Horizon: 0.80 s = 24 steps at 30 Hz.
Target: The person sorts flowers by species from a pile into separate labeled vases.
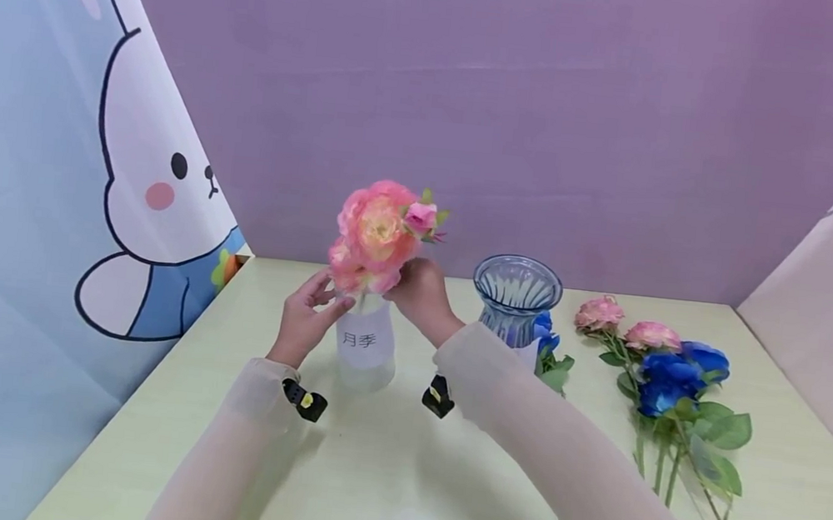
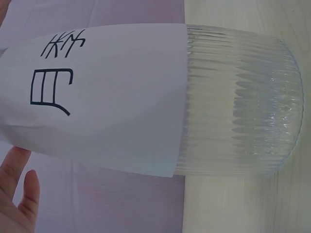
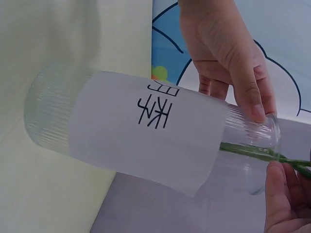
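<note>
A clear ribbed glass vase [image 1: 373,375] stands upright on the table with a white paper label [image 2: 131,97] bearing black characters wrapped round it. My left hand [image 1: 308,321] holds its neck, the thumb lying across the front in the right wrist view. Pink and yellow artificial flowers [image 1: 380,227] rise above the mouth. Their green stems [image 3: 248,151] run down through the neck into the glass. Right at the rim, my right hand [image 1: 424,298] pinches the stems below the blooms. Only part of that hand shows in the right wrist view.
A blue glass vase [image 1: 516,290] stands right of the clear one, partly behind my right sleeve. Farther right lie pink flowers [image 1: 653,336] and blue flowers [image 1: 668,383] with long leafy stems. A purple backdrop [image 1: 549,139] rises behind the table [image 1: 166,437].
</note>
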Available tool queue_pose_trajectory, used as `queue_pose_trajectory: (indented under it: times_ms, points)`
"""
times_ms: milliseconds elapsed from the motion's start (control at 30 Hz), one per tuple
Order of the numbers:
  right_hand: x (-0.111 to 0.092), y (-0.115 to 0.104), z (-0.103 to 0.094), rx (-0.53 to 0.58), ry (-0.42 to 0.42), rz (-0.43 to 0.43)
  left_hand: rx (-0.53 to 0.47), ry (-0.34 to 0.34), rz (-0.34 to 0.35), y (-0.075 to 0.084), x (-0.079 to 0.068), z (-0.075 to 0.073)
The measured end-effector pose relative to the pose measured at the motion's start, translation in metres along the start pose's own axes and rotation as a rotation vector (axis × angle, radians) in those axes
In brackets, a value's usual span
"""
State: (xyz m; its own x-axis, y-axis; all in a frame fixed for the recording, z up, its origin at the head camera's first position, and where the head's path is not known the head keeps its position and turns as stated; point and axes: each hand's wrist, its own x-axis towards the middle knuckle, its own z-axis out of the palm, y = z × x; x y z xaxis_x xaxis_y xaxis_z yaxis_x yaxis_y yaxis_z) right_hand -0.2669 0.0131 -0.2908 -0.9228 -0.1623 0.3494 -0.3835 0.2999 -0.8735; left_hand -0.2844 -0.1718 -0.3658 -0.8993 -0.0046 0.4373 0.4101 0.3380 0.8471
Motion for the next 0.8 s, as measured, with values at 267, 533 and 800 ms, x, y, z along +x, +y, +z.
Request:
queue_pose_trajectory:
  times_ms: [267, 533, 800]
  points:
    - [-0.005, 0.012, 0.005, 0.134, 0.016, 0.03, 0.001, -0.001, -0.034, 0.001, 0.0, 0.001]
    - [-0.002, 0.013, 0.008, -0.058, 0.166, -0.062, -0.004, -0.006, -0.028, 0.0, 0.001, 0.0]
    - [0.004, 0.012, 0.014, -0.009, 0.102, 0.123, 0.007, 0.0, -0.041, 0.0, 0.001, 0.0]
